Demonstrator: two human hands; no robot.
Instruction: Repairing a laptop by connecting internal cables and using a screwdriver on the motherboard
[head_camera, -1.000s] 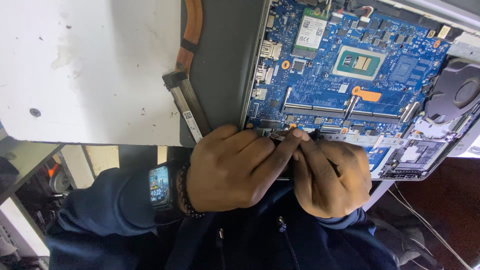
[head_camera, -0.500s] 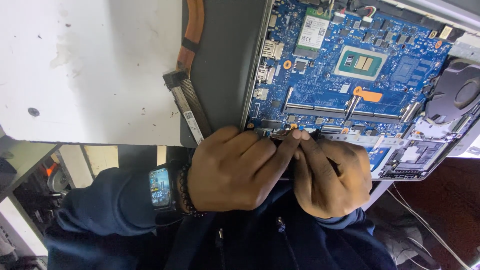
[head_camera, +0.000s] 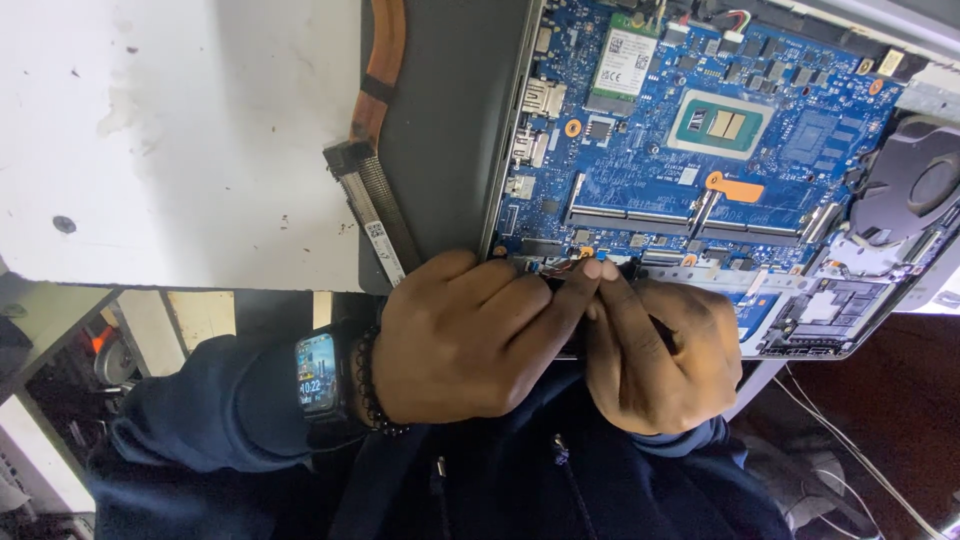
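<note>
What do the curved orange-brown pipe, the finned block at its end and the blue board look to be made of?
Heat pipe: likely copper, going by its dull orange-brown metallic sheen. Finned block: probably thin metal fins, seen as fine grey parallel ridges. Blue board: looks like lacquered circuit laminate, glossy blue with soldered parts. The left hand and right hand pinch a small connector at its near edge.

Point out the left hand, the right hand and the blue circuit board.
left hand (head_camera: 465, 345), head view, back of the hand
right hand (head_camera: 665, 350), head view, back of the hand
blue circuit board (head_camera: 790, 150), head view, bare upper right area
</note>
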